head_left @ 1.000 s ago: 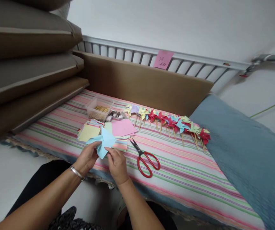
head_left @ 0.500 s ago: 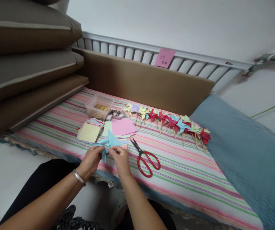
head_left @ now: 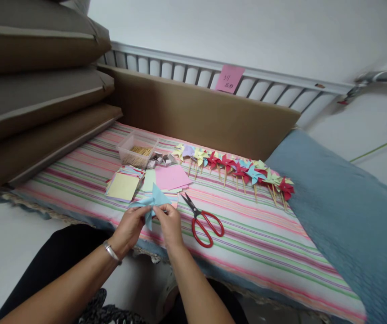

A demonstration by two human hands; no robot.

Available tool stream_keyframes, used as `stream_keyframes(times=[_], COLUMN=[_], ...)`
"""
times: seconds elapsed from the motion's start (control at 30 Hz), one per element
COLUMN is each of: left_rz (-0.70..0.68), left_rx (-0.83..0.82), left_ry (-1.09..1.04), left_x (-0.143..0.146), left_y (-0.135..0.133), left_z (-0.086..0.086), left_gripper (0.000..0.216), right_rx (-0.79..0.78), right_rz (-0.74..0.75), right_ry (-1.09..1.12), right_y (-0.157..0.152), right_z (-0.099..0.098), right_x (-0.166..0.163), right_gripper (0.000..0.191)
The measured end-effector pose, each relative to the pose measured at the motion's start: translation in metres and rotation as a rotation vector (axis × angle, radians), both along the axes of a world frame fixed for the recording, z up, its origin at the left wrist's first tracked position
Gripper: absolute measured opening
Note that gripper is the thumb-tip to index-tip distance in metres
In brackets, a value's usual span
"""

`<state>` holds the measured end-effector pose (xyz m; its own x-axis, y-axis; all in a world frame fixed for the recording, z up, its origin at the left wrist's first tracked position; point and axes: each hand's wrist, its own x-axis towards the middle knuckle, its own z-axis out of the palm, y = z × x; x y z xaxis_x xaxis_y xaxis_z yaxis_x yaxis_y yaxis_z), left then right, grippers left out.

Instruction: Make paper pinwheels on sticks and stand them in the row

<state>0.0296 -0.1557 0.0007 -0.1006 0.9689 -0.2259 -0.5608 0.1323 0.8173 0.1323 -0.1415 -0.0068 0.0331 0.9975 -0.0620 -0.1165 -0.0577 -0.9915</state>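
Both my hands pinch a light blue paper pinwheel (head_left: 153,200) above the near edge of the striped cloth (head_left: 247,243). My left hand (head_left: 131,227), with a silver bracelet at the wrist, grips its left side with closed fingers. My right hand (head_left: 169,222) pinches its middle from the right. Just behind the pinwheel lie stacks of coloured paper squares, yellow (head_left: 123,186) and pink (head_left: 171,177). Red-handled scissors (head_left: 204,220) lie to the right of my right hand.
A clear plastic box of wooden sticks (head_left: 136,153) stands behind the paper, with small metal clips (head_left: 162,159) beside it. A row of finished pinwheels (head_left: 237,172) runs right. A cardboard panel (head_left: 200,112) backs the cloth; cushions (head_left: 38,90) are stacked left, a blue blanket (head_left: 341,216) right.
The flat blue paper has been folded up into a pinwheel shape between my fingers. Both hands drew closer together at its middle and have stayed there over the last half second.
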Motion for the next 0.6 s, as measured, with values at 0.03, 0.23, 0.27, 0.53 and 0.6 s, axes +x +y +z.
stream_keyframes(times=[0.03, 0.23, 0.27, 0.53, 0.6], left_rz=[0.003, 0.012, 0.012, -0.008, -0.044], left_rx=[0.0, 0.006, 0.008, -0.027, -0.045], left_ry=[-0.003, -0.013, -0.011, 0.082, 0.119], left_x=[0.0, 0.0, 0.0, -0.009, -0.018], left_y=[0.0, -0.003, -0.003, 0.005, 0.009], left_z=[-0.001, -0.004, -0.005, -0.006, -0.003], left_gripper=[0.013, 0.013, 0.014, 0.012, 0.012], right_rx=[-0.002, -0.006, -0.006, -0.014, -0.021], right_rz=[-0.004, -0.023, -0.027, -0.005, -0.029], right_ry=[-0.001, -0.027, -0.033, -0.035, -0.014], right_y=[0.0, 0.003, 0.003, 0.003, 0.007], right_z=[-0.001, -0.008, -0.009, 0.0, 0.005], right_x=[0.0, -0.001, -0.001, 0.004, 0.016], right_gripper=[0.018, 0.017, 0.017, 0.013, 0.022])
